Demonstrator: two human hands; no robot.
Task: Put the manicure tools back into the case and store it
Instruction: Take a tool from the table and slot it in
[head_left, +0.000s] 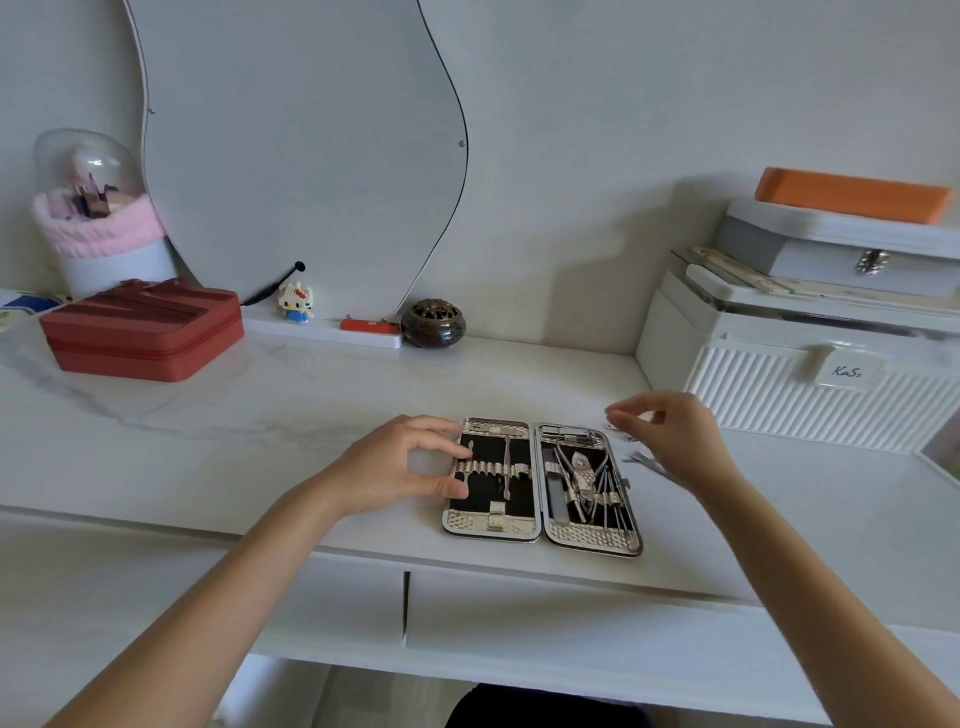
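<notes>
The manicure case lies open flat on the white desk, with a silver patterned rim and black lining. Its left half holds two tools under elastic loops, and the right half holds several clippers and picks. My left hand grips the case's left edge, fingers curled onto the lining and thumb lower down. Just right of the case my right hand hovers with loosely bent fingers, nothing visible between them. Under it lie loose metal tools and a small piece.
A white ribbed storage box stacked with smaller boxes stands at the right. A red zip case sits at the left, a mirror and a dark round pot at the back. Two drawer fronts lie under the desk edge.
</notes>
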